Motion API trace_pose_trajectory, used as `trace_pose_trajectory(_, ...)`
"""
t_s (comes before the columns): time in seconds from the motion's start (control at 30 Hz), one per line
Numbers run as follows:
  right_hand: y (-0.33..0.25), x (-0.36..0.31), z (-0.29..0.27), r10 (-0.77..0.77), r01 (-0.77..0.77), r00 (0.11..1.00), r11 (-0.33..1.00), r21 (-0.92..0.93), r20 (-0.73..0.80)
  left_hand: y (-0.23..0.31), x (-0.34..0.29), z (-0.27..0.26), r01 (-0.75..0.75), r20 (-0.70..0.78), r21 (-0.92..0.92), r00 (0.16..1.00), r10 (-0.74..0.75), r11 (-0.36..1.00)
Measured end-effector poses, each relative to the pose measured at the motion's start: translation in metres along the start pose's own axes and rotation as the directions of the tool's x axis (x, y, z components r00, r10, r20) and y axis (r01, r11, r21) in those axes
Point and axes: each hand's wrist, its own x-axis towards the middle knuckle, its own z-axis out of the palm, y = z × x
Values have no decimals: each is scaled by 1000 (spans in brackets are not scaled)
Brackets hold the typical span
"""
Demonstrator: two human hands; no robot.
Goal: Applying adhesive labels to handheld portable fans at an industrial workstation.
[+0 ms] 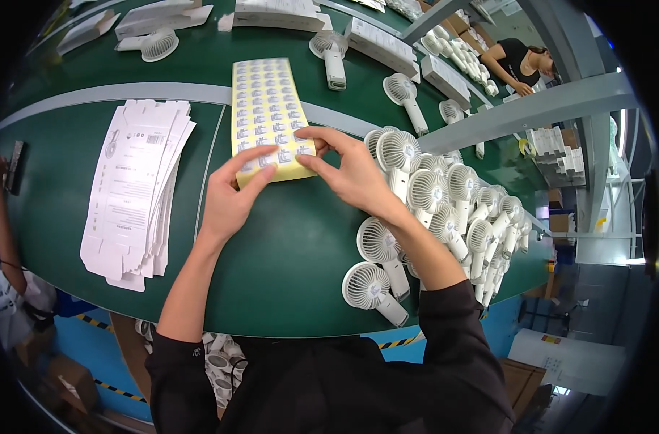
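A: Where's the label sheet (264, 108)?

B: Straight ahead of the person, over the green bench (286, 253), its far part reaching past the pale rail (163, 92). It's long, with yellow backing and rows of small printed white labels.

A: And the hands?

B: Both at its near end. The left hand (228, 192) has thumb and forefinger on the sheet's face, tips close together. The right hand (355, 170) is at the right edge, thumb and forefinger tips slightly apart.

A: Is either grip clamped on it?

B: Both touch the sheet, but I can't tell whether either one pinches it; the underside is hidden.

A: What's beside them?

B: On the left, a stack of flat white cartons (130, 188) with uneven edges. On the right, a big heap of white handheld fans (431, 189), partly hidden by the right forearm (427, 249).

A: Beyond the rail?

B: A single fan (333, 58) just right of the sheet's far end, another fan (159, 45) at upper left, handle pointing left, and a long white box (380, 45).

A: Anyone else?

B: A person in a black top (519, 66), upper right, and someone's bare arm (9, 246) at far left.
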Motion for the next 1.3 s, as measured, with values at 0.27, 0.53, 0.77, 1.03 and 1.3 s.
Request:
trace_pose_trajectory(0.27, -8, -6, 4, -41, 5, 992, 960, -281, -122, -6, 0, -6, -30, 24, 62, 999, 29, 998)
trace_pose_trajectory(0.53, -8, -5, 47, -529, 467, 849, 735, -491, 15, -16, 0, -8, 62, 71, 192, 995, -76, 980)
trace_pose_trajectory(0.77, -5, -14, 47, -624, 542, 781, 701, -463, -31, -17, -2, -4, 43, 122, 139, 991, -60, 989)
trace_pose_trajectory(1.03, 7, -34, -25, -330, 159, 909, 839, -520, -256, -16, 1, -1, 104, 25, 130, 994, -108, 986)
trace_pose_trajectory(1.3, 26, -53, -88, 270, -399, 917, 608, -687, -294, -12, 4, 0, 78, -22, 115, 997, -76, 990)
